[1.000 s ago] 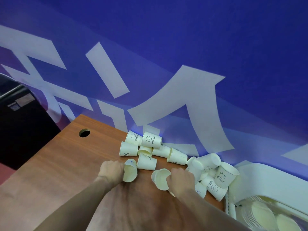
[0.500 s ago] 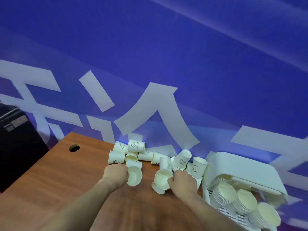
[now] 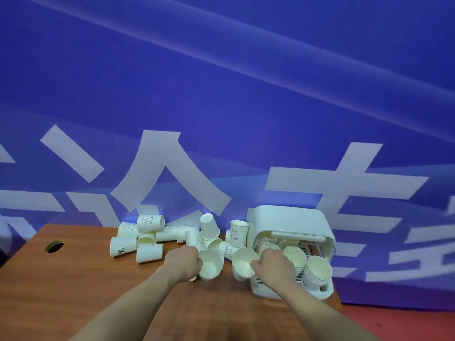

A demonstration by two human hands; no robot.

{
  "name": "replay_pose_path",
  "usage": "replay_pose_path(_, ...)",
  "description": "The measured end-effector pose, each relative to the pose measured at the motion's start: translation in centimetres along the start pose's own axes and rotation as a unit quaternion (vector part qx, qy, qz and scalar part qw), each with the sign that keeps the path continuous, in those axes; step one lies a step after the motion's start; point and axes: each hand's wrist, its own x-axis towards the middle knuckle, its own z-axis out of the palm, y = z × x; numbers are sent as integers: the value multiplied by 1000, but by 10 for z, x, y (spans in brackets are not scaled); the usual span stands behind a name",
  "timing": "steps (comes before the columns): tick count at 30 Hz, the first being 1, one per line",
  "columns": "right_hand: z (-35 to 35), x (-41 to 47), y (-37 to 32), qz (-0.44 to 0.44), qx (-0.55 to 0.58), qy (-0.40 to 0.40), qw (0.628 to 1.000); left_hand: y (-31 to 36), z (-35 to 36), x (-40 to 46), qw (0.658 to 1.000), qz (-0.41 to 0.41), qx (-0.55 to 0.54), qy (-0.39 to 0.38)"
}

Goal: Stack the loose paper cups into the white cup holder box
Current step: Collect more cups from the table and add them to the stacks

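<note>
Holding stacked cups (image 3: 317,269) in rows, the white cup holder box (image 3: 290,220) sits at the wooden table (image 3: 73,279)'s right edge. Just left of it, the right hand (image 3: 273,263) grips one cup (image 3: 243,263) — the left hand (image 3: 183,263) another (image 3: 210,264). Farther left, loose cups (image 3: 147,238) lie heaped against the blue banner (image 3: 221,94).

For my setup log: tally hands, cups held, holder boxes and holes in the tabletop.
Hands: 2 (left hand, right hand)
Held cups: 2 (left cup, right cup)
Holder box: 1
Tabletop hole: 1
Total: 6
</note>
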Motion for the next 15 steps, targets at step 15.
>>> replay_pose_path(15, -53, -34, 211, 189, 72, 56, 978, 229, 3, 17, 973, 88, -207, -47)
